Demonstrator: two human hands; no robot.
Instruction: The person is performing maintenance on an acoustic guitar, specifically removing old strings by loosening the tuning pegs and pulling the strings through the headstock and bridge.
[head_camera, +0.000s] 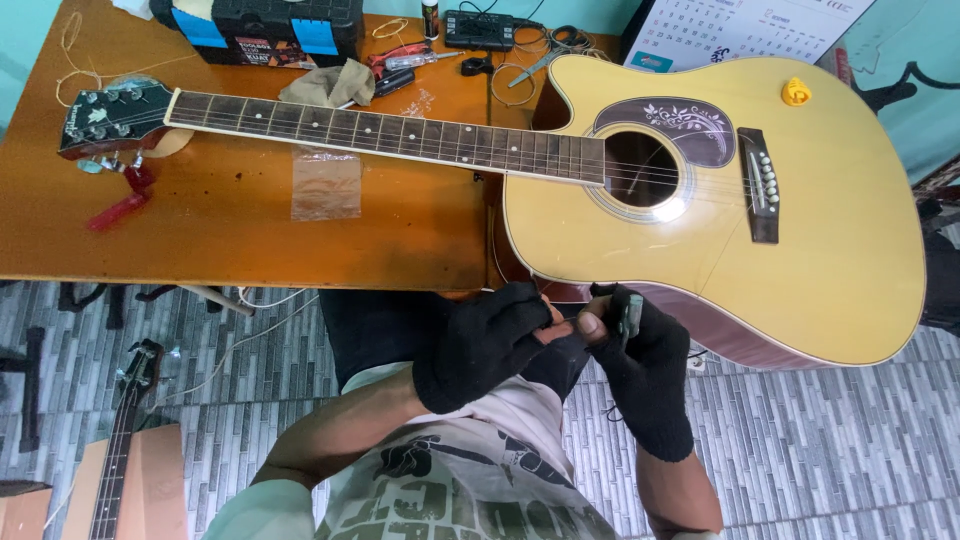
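Gloved left hand (485, 345) curled, grip unclear, gloved right hand (640, 350) upright, grip pinching small dark tool (628, 318), below guitar (720, 220)

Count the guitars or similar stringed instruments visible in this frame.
2. An acoustic guitar lies across the wooden table, body overhanging above the gloved hands. A second instrument's neck shows at the lower left by the floor, its body cut off. Others may sit outside the view.

Small dark object (628, 318) pinched in the gloved right hand (645, 375): kind indeterminate. Second guitar (125, 440) cropped by the bottom edge. Wall calendar (740, 25) cropped at top. Table clutter (480, 40) too small to identify.
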